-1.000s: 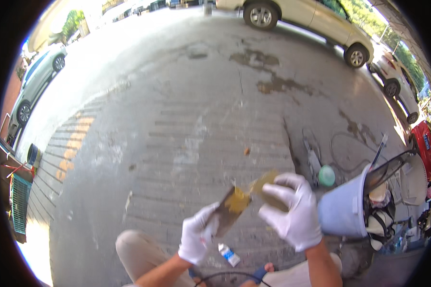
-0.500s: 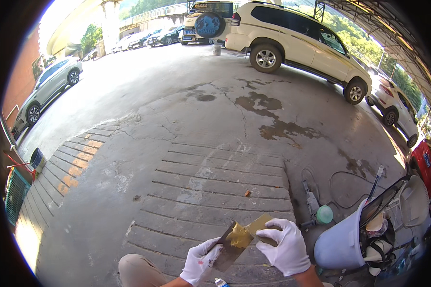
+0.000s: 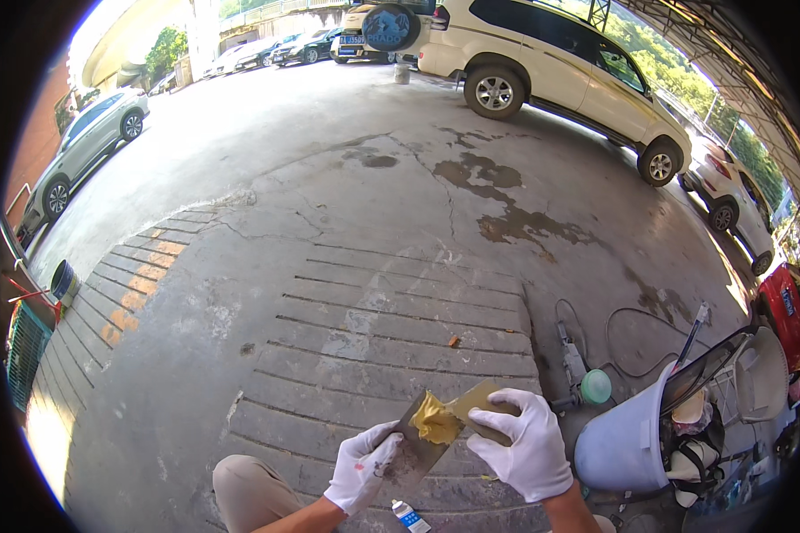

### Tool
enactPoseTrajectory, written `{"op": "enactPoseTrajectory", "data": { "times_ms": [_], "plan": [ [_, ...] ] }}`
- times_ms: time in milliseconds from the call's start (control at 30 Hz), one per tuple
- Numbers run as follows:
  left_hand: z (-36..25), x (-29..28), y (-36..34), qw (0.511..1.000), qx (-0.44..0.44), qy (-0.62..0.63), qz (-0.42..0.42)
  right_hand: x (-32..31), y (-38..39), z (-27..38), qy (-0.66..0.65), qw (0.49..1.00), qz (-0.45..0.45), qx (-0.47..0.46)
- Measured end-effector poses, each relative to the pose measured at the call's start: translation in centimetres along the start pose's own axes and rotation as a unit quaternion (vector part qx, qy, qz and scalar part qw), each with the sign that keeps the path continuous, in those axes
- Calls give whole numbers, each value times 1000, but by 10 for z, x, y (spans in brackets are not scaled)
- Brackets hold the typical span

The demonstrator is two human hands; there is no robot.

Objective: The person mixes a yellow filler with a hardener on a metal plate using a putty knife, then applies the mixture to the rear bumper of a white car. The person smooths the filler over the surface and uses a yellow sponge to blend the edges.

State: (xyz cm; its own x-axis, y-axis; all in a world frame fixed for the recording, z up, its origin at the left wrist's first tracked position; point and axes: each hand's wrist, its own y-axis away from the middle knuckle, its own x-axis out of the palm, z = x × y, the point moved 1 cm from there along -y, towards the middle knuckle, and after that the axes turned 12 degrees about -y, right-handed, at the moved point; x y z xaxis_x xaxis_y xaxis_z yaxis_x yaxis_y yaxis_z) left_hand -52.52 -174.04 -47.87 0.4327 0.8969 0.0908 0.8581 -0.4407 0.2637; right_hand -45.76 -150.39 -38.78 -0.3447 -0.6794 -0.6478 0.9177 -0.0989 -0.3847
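Note:
My left hand [image 3: 361, 468], in a white glove with a small red stain, is closed on the edge of a dark flat spreader plate [image 3: 414, 459]. A thick lump of yellow putty [image 3: 436, 419] lies on its upper end. My right hand [image 3: 526, 451], gloved in white too, pinches a yellowish putty scraper [image 3: 474, 401]. The scraper's left edge meets the putty's right side. Below the hands, near the lower edge, lies a small white and blue tube [image 3: 409, 516].
At the right stand a pale blue bin [image 3: 627, 440] full of odds and ends and a power tool with a green round pad [image 3: 596, 386] and a cord. Grooved concrete [image 3: 373, 342] stretches ahead. A cream off-road car [image 3: 560, 71] and other cars are parked beyond.
The view has tipped down slightly, so more of the tube shows. Both hands stay together, and the putty lump is now more bunched, with the scraper turned a little.

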Motion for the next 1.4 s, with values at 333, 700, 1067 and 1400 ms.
{"op": "enactPoseTrajectory", "data": {
  "times_ms": [333,700,1067,1400],
  "plan": [
    [-3,7,3,998,31,-26,40,5,14,-6,-290,950,28,113],
    [5,11,-4,990,71,-110,-55,22,12,11,-16,998,54,24],
    [-2,5,-6,961,194,-191,-36,12,5,1,17,999,-34,32],
    [0,4,-6,994,76,-54,61,12,18,-14,-357,926,20,117]
  ]
}}
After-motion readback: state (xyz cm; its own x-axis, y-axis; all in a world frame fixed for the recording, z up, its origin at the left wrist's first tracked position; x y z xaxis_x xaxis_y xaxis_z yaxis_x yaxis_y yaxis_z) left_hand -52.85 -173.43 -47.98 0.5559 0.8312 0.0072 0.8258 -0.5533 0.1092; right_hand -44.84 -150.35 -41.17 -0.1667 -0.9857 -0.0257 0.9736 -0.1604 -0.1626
